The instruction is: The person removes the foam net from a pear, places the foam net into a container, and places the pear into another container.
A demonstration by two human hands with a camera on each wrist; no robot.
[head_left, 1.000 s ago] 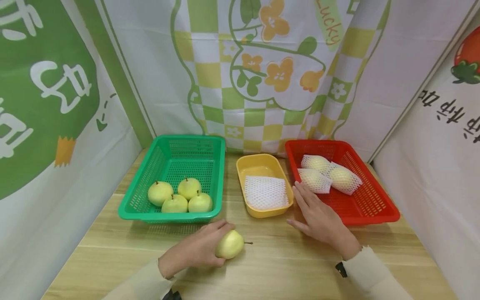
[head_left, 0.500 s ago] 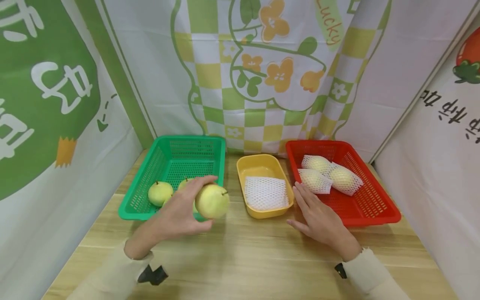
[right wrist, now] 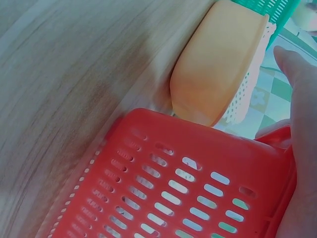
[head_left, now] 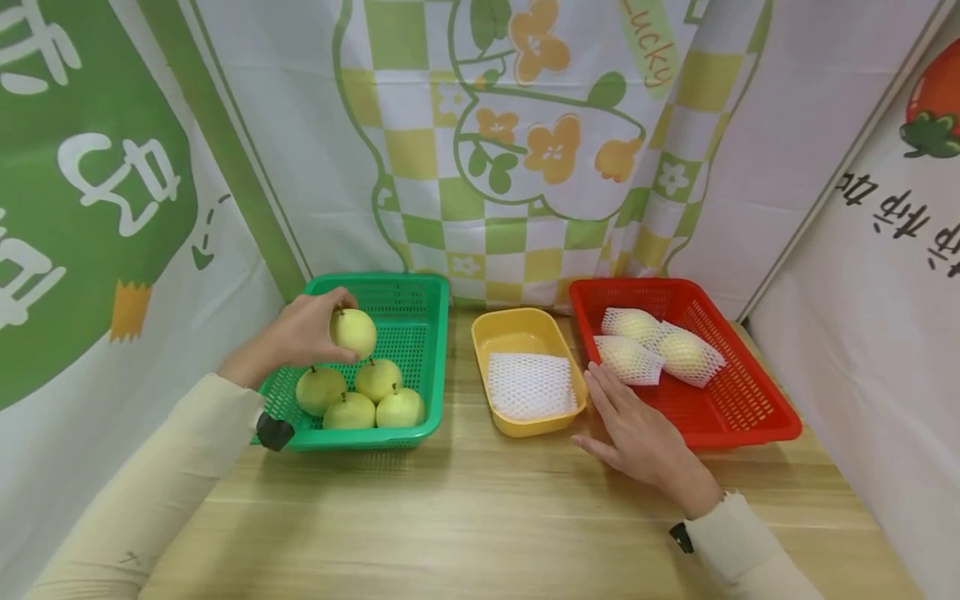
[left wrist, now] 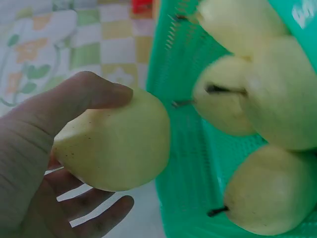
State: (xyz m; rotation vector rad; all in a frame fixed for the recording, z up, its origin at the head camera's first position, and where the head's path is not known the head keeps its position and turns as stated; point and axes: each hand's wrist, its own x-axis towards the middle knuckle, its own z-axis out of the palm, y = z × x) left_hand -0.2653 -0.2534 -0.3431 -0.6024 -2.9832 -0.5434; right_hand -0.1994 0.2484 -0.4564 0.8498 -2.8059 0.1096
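Note:
My left hand [head_left: 302, 332] grips a yellow-green pear [head_left: 355, 335] over the back left part of the green basket [head_left: 444, 358]. In the left wrist view the thumb lies over the held pear [left wrist: 119, 144], with fingers beneath it. Several bare pears [head_left: 349, 411] with dark stems sit together at the basket's front. My right hand [head_left: 637, 437] is held with fingers extended at the near left rim of the red basket [head_left: 750, 392]. Inside that basket lie three pears in white foam net sleeves [head_left: 628, 361].
Between the baskets stands a yellow tray [head_left: 517, 333] holding white foam nets [head_left: 531, 385]. All three containers are on a wooden table [head_left: 480, 517]. Printed cloth [head_left: 510, 242] closes off the back, and cloth panels stand at both sides.
My left hand has lifted the pear from the table in front and carried it up and left, over the green basket. The right hand stays at the red basket's rim.

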